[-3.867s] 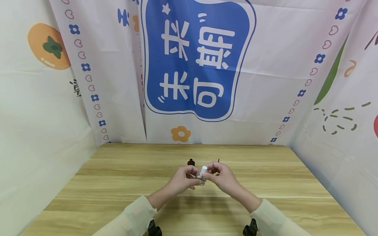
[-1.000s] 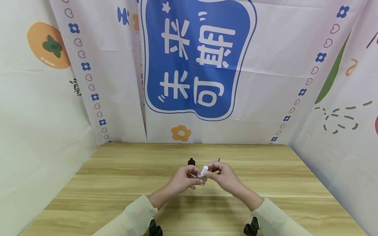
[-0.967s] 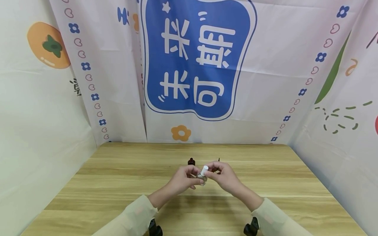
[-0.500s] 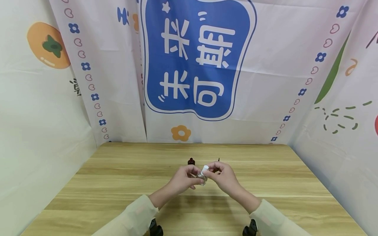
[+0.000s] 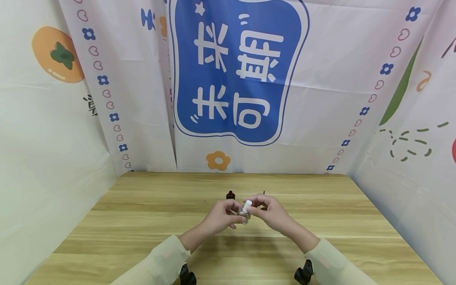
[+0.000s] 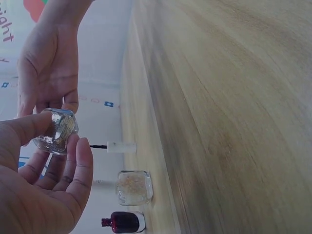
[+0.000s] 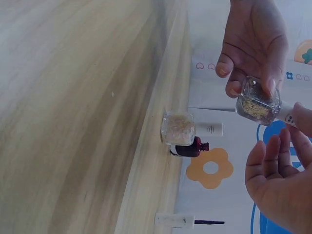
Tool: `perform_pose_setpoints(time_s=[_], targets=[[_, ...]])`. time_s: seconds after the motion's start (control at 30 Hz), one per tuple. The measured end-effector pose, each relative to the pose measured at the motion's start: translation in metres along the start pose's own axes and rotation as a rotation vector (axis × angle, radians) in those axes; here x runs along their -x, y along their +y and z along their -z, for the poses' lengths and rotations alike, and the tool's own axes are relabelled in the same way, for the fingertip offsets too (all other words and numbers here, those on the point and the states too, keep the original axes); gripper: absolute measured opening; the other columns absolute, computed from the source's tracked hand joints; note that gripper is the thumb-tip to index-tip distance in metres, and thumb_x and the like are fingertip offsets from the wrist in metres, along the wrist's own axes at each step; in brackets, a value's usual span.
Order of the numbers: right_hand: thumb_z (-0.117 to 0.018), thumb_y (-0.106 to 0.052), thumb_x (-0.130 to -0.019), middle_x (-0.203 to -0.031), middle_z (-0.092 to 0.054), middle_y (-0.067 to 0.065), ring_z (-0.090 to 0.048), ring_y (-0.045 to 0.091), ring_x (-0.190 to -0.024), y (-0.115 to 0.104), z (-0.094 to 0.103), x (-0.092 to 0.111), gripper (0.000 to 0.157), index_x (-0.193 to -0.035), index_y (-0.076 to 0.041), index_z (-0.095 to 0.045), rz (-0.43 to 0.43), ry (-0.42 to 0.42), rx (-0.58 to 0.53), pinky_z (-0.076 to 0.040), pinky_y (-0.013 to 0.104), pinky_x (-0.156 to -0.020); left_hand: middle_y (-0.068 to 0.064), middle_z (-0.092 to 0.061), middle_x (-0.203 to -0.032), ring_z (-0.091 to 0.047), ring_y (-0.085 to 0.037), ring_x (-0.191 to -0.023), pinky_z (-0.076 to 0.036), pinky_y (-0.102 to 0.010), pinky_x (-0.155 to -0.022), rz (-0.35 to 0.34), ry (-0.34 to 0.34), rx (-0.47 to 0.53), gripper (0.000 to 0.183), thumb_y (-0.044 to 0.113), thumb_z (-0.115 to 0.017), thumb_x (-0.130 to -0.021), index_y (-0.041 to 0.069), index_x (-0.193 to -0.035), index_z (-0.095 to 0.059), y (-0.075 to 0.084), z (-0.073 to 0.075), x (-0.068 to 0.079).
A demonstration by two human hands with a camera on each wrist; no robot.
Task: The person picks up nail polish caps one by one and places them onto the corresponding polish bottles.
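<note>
Near the middle of the table, my left hand (image 5: pixel 220 217) pinches a clear, square glass nail polish bottle (image 6: pixel 61 130) between thumb and fingers. Gold and silver glitter shows inside it (image 7: pixel 257 105). The bottle is held above the table, its neck tilted toward the right hand. My right hand (image 5: pixel 270 211) grips the white cap (image 5: pixel 247 205) with thumb and fingers. This cap (image 7: pixel 286 113) sits on the bottle's neck. In the left wrist view, the right hand (image 6: pixel 51 63) hides the cap.
Behind the hands stand an uncapped dark red nail polish bottle (image 7: pixel 187 147), a pale glitter bottle (image 7: pixel 178 128) with a white cap (image 7: pixel 209 129), and a loose white brush cap (image 7: pixel 174 220) upright, black brush up. White printed cloth (image 5: pixel 338 79) surrounds the wooden table (image 5: pixel 160 198).
My right wrist has rocked slightly left and back right, and the white cap has shifted a little with it. My left hand and the bottle have stayed almost in place.
</note>
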State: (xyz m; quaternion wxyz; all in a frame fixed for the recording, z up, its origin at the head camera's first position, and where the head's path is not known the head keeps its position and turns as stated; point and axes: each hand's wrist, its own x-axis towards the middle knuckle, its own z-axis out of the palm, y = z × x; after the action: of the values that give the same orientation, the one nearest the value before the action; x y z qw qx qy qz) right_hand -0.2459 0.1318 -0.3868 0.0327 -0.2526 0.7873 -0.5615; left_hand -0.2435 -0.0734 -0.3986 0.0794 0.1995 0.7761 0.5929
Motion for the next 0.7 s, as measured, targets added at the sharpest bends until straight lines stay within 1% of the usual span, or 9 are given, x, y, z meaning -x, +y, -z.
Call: perform_pose_setpoints(time_s=[0.1,0.3,0.4,0.57,0.7], targets=[[-0.065,-0.017,-0.095,-0.106,-0.064,0.009,-0.059,0.027,-0.088,-0.001,0.000,0.000,0.026,-0.117,-0.003,-0.067,-0.005,-0.018,-0.009,-0.051,0.030,-0.069,-0.007,-0.063,-0.092,-0.063,-0.023,-0.077,-0.058,-0.037,-0.063,-0.003,-0.005,0.001,0.022,0.010,-0.077,-0.082,0.001,-0.099,-0.066,0.000,0.000,0.000],[-0.067,-0.018,-0.093,-0.103,-0.065,0.007,-0.059,0.022,-0.087,-0.001,-0.003,0.000,0.026,-0.113,0.000,-0.067,-0.028,0.033,0.011,-0.052,0.033,-0.072,-0.007,-0.063,-0.092,-0.063,-0.021,-0.076,-0.057,-0.036,-0.063,0.000,-0.008,-0.003,0.022,0.010,-0.077,-0.083,0.002,-0.099,-0.066,-0.002,0.001,0.000],[-0.069,-0.019,-0.092,-0.100,-0.066,0.006,-0.058,0.022,-0.086,0.000,-0.004,0.000,0.026,-0.110,0.000,-0.067,-0.033,0.056,0.024,-0.052,0.033,-0.071,-0.007,-0.063,-0.092,-0.063,-0.021,-0.076,-0.057,-0.036,-0.063,0.002,-0.006,-0.002,0.022,0.010,-0.077,-0.083,0.002,-0.100,-0.066,-0.002,0.001,0.000],[-0.071,-0.020,-0.090,-0.094,-0.066,0.005,-0.057,0.022,-0.084,-0.001,-0.008,-0.001,0.022,-0.104,-0.003,-0.069,-0.054,0.101,0.028,-0.052,0.032,-0.069,-0.007,-0.063,-0.091,-0.063,-0.024,-0.077,-0.057,-0.037,-0.063,0.005,0.003,-0.001,0.022,0.011,-0.077,-0.082,0.002,-0.099,-0.066,-0.001,0.001,0.000],[-0.073,-0.018,-0.089,-0.090,-0.065,0.003,-0.057,0.021,-0.083,0.000,-0.011,-0.001,0.018,-0.099,-0.005,-0.069,-0.082,0.137,0.022,-0.052,0.034,-0.069,-0.007,-0.063,-0.091,-0.064,-0.031,-0.080,-0.057,-0.037,-0.063,0.002,0.007,-0.003,0.022,0.011,-0.078,-0.082,0.003,-0.099,-0.066,-0.001,0.000,0.001]])
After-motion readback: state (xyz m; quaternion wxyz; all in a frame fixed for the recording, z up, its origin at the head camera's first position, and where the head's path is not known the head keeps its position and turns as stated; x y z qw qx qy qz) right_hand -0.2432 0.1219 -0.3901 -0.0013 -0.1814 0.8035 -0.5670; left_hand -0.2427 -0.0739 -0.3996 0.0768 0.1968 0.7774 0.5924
